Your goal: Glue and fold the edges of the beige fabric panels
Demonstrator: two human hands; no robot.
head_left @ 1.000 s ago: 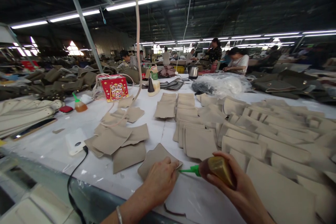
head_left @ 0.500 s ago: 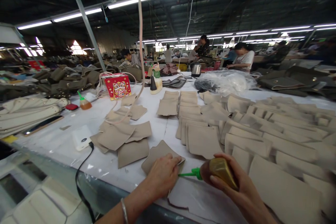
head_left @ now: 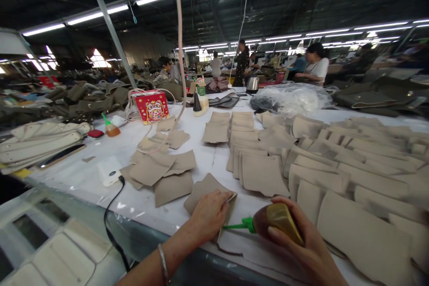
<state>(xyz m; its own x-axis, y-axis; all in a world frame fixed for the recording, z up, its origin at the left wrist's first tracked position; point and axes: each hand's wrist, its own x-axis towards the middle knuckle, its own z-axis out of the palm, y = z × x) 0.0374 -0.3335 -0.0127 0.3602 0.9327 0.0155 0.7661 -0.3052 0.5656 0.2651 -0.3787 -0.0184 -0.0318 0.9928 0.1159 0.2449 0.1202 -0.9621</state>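
My left hand (head_left: 209, 215) presses down on a beige fabric piece (head_left: 203, 188) near the table's front edge, fingers curled over its right edge. My right hand (head_left: 295, 241) is wrapped round an amber glue bottle (head_left: 278, 221). The bottle's green nozzle (head_left: 236, 225) points left and its tip sits at the edge of that piece, just under my left fingers. A silver bangle is on my left wrist.
Many beige fabric pieces (head_left: 335, 165) lie in rows to the right and in a loose pile (head_left: 161, 170) to the left. A white power bank (head_left: 109, 172) with a black cable, a second glue bottle (head_left: 110, 128), a red box (head_left: 152, 106) and a plastic bag (head_left: 288, 97) stand farther back. Other people work at distant tables.
The view has shifted slightly, so hands and fabric sit a little to the right. The nozzle tip has slid along the piece's edge, closer under my left hand.
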